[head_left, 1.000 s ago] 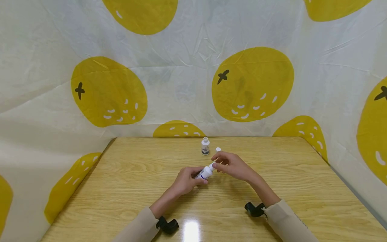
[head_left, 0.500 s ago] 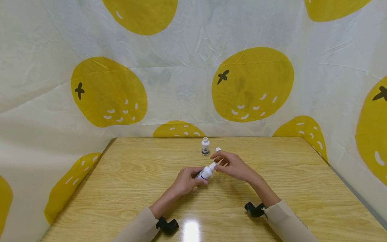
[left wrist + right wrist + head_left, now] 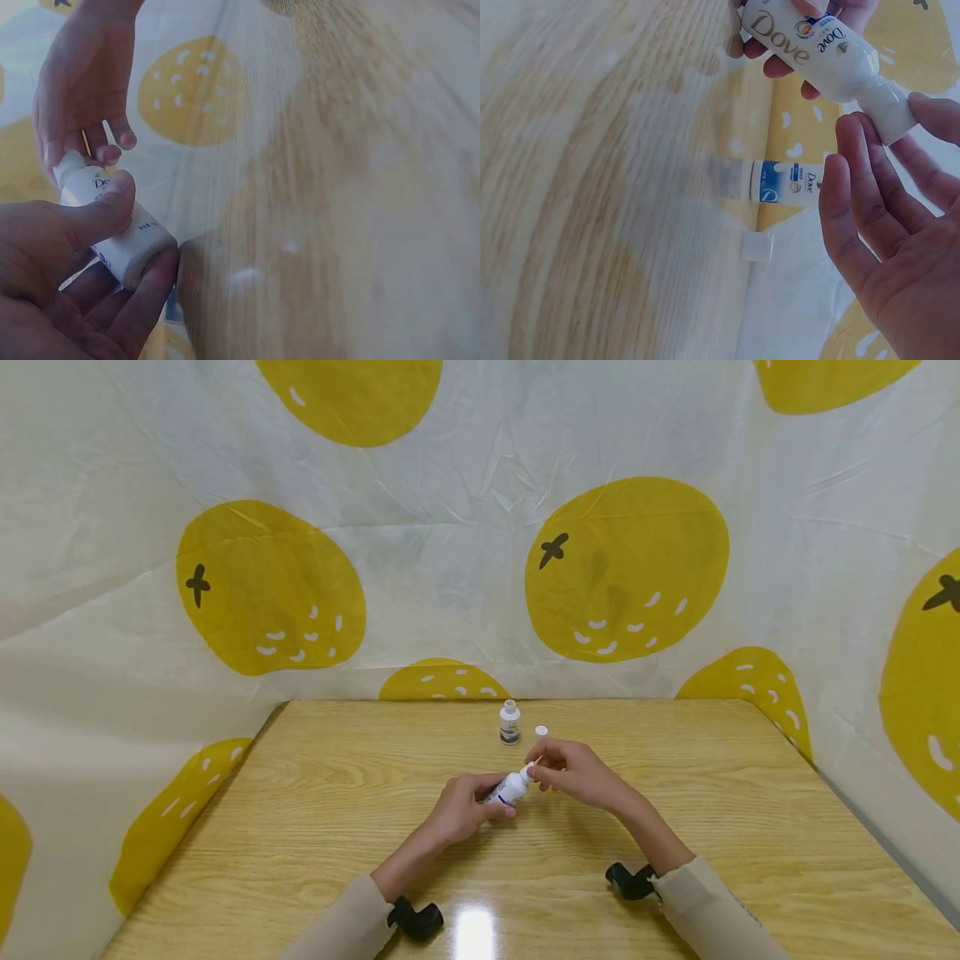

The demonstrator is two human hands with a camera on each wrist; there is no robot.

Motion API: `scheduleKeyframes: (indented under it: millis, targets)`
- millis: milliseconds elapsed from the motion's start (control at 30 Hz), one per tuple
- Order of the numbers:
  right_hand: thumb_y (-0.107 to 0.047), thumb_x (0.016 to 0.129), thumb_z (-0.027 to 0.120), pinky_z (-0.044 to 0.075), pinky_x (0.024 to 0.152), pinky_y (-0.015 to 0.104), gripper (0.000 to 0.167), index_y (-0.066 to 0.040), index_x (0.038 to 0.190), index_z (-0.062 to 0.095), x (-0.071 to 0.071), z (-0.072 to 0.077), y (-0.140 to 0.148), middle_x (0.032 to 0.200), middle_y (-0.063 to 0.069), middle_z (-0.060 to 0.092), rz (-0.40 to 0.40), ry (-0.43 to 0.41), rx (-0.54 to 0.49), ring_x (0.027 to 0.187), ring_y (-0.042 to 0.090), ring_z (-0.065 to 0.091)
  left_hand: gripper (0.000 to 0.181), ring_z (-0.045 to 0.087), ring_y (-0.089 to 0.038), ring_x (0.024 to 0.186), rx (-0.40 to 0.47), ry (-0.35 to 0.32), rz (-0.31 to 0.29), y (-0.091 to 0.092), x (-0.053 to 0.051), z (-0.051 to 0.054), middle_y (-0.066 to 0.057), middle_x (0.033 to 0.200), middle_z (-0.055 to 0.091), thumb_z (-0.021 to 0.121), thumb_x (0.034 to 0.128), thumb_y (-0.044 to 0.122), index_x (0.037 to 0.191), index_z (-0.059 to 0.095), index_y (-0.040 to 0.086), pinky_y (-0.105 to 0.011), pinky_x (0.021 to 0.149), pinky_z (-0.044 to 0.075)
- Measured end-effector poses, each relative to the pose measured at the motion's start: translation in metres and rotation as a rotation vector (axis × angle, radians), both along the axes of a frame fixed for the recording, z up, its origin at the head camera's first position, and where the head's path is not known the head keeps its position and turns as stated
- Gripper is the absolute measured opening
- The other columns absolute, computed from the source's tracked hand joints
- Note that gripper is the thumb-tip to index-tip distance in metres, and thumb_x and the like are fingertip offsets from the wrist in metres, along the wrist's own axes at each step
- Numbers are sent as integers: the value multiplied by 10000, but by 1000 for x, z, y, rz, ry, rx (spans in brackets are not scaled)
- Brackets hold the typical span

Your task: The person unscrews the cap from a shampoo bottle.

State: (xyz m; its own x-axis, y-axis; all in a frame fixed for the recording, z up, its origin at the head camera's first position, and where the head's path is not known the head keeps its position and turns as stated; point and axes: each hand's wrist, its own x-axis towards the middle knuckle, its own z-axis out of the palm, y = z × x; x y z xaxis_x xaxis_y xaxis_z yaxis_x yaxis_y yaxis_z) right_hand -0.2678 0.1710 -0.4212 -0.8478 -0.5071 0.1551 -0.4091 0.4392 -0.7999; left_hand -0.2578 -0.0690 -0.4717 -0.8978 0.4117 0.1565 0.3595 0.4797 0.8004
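Above the table, my left hand (image 3: pixel 462 808) grips a small white Dove bottle (image 3: pixel 511 788), tilted with its neck up and to the right. Its thumb lies along one side, with fingers under the base in the left wrist view. My right hand (image 3: pixel 576 772) pinches the bottle's white cap (image 3: pixel 887 111) between thumb and fingers. The cap sits at the neck; whether it is threaded tight I cannot tell. Farther back stands a second Dove bottle (image 3: pixel 510 725), upright, with a bare neck and a dark blue lower label. A loose white cap (image 3: pixel 542 732) rests on the table to its right.
The wooden table (image 3: pixel 360 752) runs back to a white cloth (image 3: pixel 450 568) printed with large yellow fruits. Dark wrist mounts (image 3: pixel 416 920) sit at both sleeve cuffs.
My right fingers shift slightly around the cap, turning a little and changing their hold. My left hand and the held bottle stay almost still. The standing bottle and loose cap have not moved.
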Motion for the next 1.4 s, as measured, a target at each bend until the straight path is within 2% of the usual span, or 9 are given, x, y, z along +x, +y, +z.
scheduleKeyframes:
  millis: [333,600,867,1100,1167,1267,1400]
  targets:
    - [-14,958,676,598,753,436,190,-50,1144,686,-1,2,4,1126,165,699,84,11,-43,866,210,693,475,677,-150,1029,-2,-11,1,0,0,0,-37,1193,769,823,889,244,1340,711,147,-320,846,534]
    - [-17,964,676,597,763,340,192,-41,1154,681,-1,9,9,1145,178,687,82,-1,-50,887,239,680,469,689,-175,1067,4,-30,-4,1,1,3,-60,1210,762,821,893,219,1334,708,108,-378,884,551]
    - [-42,967,684,601,769,428,203,-36,1170,682,-3,12,11,1130,193,698,73,-1,-61,908,405,685,476,713,-208,1097,56,-68,-1,-1,0,4,-90,1210,761,830,884,175,1333,700,90,-387,900,568]
    - [-45,969,676,599,773,409,206,-32,1174,686,-4,9,13,1136,198,704,60,-10,-56,887,294,687,505,719,-317,1092,107,-137,38,-2,-2,3,-169,1203,732,871,836,126,1294,688,18,-382,851,602]
    - [-41,969,675,597,767,381,202,-28,1169,686,-4,9,13,1128,198,713,61,-10,-59,885,304,689,485,714,-333,1092,118,-149,50,-2,-2,4,-178,1205,720,869,835,113,1272,682,11,-388,855,604]
    - [-31,967,670,601,766,413,195,-23,1162,684,-4,8,12,1119,198,724,63,-14,-62,894,366,691,472,708,-335,1091,133,-171,70,-2,-4,5,-181,1217,701,862,842,105,1259,663,4,-394,852,606]
    - [-20,965,661,604,764,408,191,-30,1154,684,-4,7,11,1127,196,726,65,-23,-55,887,325,693,466,701,-320,1101,157,-223,100,-6,-9,10,-179,1237,686,839,868,108,1278,640,11,-404,873,602]
